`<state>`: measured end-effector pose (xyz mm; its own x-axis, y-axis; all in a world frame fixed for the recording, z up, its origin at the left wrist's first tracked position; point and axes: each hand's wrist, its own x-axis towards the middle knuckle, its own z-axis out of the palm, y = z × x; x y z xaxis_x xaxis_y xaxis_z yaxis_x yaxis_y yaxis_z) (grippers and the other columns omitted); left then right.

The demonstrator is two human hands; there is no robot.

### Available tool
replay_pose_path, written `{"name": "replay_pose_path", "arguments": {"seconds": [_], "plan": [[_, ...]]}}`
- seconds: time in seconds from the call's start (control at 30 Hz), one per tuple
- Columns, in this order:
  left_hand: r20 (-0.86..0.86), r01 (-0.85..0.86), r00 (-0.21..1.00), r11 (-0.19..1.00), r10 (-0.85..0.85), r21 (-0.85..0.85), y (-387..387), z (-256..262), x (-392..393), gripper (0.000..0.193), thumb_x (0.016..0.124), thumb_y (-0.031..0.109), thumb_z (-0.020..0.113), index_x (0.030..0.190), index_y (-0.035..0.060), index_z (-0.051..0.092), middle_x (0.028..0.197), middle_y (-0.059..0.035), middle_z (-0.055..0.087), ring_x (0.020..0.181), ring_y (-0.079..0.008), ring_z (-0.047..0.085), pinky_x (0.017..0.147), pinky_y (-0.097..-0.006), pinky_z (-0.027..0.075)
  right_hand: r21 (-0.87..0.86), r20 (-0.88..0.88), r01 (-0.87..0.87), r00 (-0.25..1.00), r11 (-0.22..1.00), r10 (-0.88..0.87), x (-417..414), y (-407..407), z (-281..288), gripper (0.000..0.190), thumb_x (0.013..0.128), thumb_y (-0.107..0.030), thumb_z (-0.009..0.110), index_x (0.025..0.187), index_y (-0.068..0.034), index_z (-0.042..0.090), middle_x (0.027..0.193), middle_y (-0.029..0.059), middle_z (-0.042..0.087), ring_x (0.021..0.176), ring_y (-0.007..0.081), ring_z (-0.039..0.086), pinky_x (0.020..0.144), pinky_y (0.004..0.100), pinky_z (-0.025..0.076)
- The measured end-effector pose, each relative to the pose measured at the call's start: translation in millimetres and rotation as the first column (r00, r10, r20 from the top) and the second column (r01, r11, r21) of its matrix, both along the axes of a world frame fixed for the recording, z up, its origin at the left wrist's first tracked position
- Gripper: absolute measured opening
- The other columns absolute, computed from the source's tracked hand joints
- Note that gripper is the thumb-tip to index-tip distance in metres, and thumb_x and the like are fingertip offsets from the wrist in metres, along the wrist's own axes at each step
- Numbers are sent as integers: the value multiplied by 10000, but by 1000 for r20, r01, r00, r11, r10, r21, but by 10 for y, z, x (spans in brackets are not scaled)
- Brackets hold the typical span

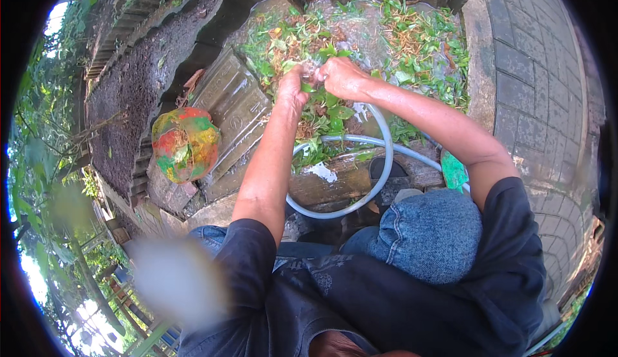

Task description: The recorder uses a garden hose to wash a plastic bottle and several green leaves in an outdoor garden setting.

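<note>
My left hand (pixel 292 88) and my right hand (pixel 344 78) are close together above a bed of wet green leaves and brown roots (pixel 314 120). Clear water splashes between them. A pale blue-grey hose (pixel 382 164) loops in front of my knees and runs up under my right wrist. The right fist is closed around it; the hose end is hidden. Beside the left fingers is a small green leaf (pixel 307 88). Those fingers are curled at the splash, and what they hold is not plain.
Left stands a red, yellow and green bowl-like thing (pixel 169 152) with roots in it, near a ridged sheet (pixel 227 116) bearing raised writing. Corrugated sheets edge dark soil (pixel 130 67). More leafy plants (pixel 420 34) lie in shallow water. A concrete kerb (pixel 483 62) and paving (pixel 521 77) run along the right.
</note>
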<state>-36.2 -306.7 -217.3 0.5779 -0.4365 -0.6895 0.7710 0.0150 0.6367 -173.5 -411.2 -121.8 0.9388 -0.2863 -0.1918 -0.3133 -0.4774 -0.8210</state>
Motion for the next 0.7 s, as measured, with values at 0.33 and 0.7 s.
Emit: {"name": "replay_pose_path", "arguments": {"seconds": [0.33,0.7], "plan": [[297,-303,936,867,191,396,-516,-89,-143,274,717,8,622,946,-107,525,857,-157,599,645,-243,599,502,-390,481,84,67,70,995,994,-76,41,-207,-360,160,695,-76,509,716,15,639,751,256,613,738,388,626,676,446,489],[253,-242,959,825,124,511,-387,143,-168,260,707,-69,636,934,-86,512,829,-170,596,599,-258,602,449,-376,517,211,11,70,997,975,-74,60,-359,-347,230,709,-14,465,805,-18,674,577,116,591,475,188,574,507,361,465]]}}
